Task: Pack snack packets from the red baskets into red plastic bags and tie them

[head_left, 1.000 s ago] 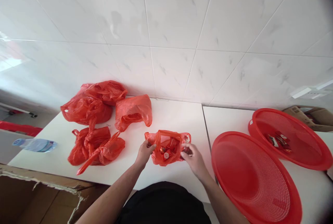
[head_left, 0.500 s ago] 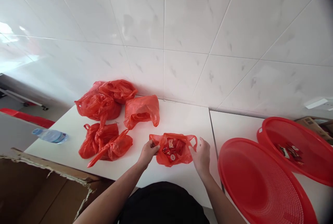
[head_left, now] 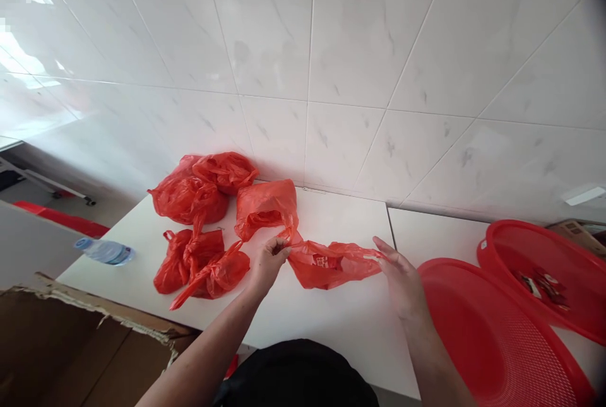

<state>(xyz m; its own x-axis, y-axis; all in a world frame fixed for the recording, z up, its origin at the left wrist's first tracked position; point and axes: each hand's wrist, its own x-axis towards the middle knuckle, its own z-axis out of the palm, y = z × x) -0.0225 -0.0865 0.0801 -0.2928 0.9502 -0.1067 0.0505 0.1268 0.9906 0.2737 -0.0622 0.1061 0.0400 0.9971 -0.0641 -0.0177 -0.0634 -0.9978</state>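
Observation:
A small red plastic bag (head_left: 331,264) with wrapped sweets inside lies on the white table (head_left: 331,325), stretched out sideways by its two handles. My left hand (head_left: 267,262) pinches the left handle. My right hand (head_left: 402,277) pulls the right handle, fingers closed on it. Just behind the left hand sits another filled red bag (head_left: 265,205).
Several tied red bags (head_left: 199,224) are piled at the back left near the tiled wall. A water bottle (head_left: 105,251) lies at the table's left edge. Two red mesh baskets (head_left: 497,344) (head_left: 544,262) stand on the right, the far one holding a few sweets. A torn cardboard box (head_left: 71,344) is lower left.
Both hands have moved apart, pulling the bag's handles outward, so the open bag is now drawn flat and closed.

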